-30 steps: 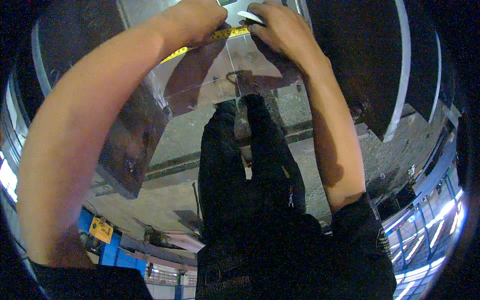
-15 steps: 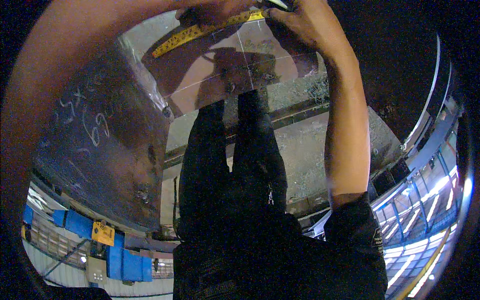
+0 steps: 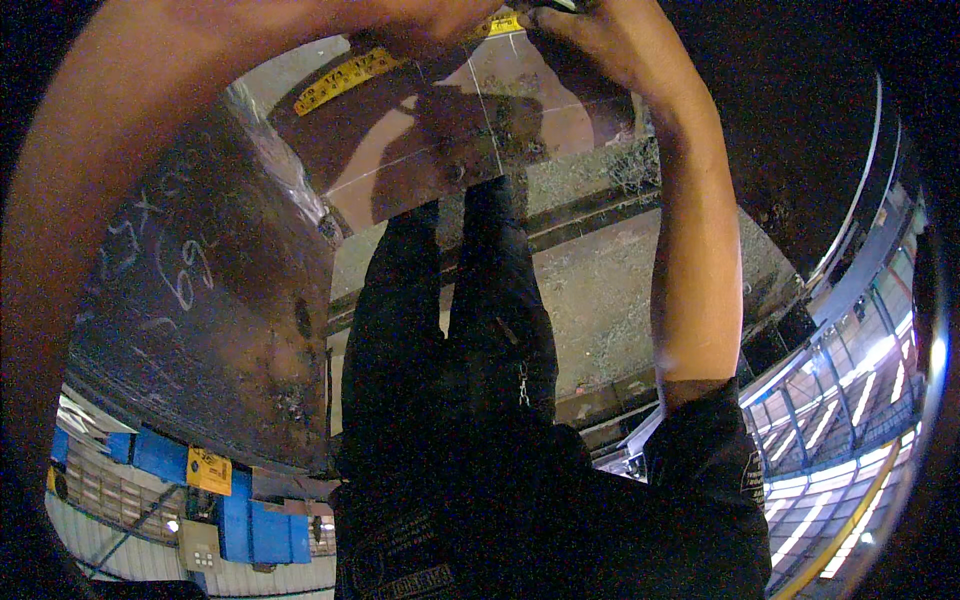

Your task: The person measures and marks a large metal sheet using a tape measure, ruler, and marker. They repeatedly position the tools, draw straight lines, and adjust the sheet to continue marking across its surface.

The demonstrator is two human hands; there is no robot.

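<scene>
I am seeing the yellow tape-measure blade (image 3: 348, 80) running across the steel plate (image 3: 385, 145), from near its left edge, behind the left hand (image 3: 437, 18), toward the right hand (image 3: 602, 42). The right one is holding a pale slim tool (image 3: 566, 4), cut by the view; whether the left is pinching the blade, I cannot tell. For a true reading, I should be laying the blade straight and flat, squarely crossing the thin white line (image 3: 480, 92).
</scene>
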